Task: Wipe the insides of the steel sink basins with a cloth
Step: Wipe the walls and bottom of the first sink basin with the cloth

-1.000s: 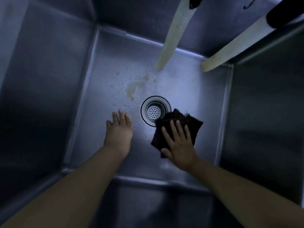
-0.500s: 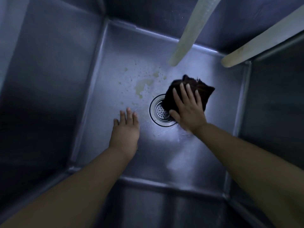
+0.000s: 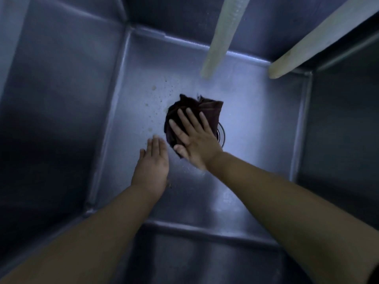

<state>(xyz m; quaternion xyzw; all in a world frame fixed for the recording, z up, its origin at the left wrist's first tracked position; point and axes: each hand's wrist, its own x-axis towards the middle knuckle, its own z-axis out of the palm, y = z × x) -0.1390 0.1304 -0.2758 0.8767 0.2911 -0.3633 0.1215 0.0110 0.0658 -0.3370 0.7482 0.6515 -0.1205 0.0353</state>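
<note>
Right hand (image 3: pixel 194 140), fingers spread, presses the cloth (image 3: pixel 194 113) flat over the drain (image 3: pixel 222 134) at basin (image 3: pixel 256 119) centre, likely for wiping pressure. Left hand (image 3: pixel 151 160), fingers together, braces at 7 o'clock.

cloth (image 3: pixel 194 111) — dark, crumpled | covers drain; steel sink basin (image 3: pixel 256 140) — wet floor

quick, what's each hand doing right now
Left hand: open, flat on the sink floor, holding nothing.
Right hand: open, fingers spread, pressing the dark cloth down over the drain.
</note>
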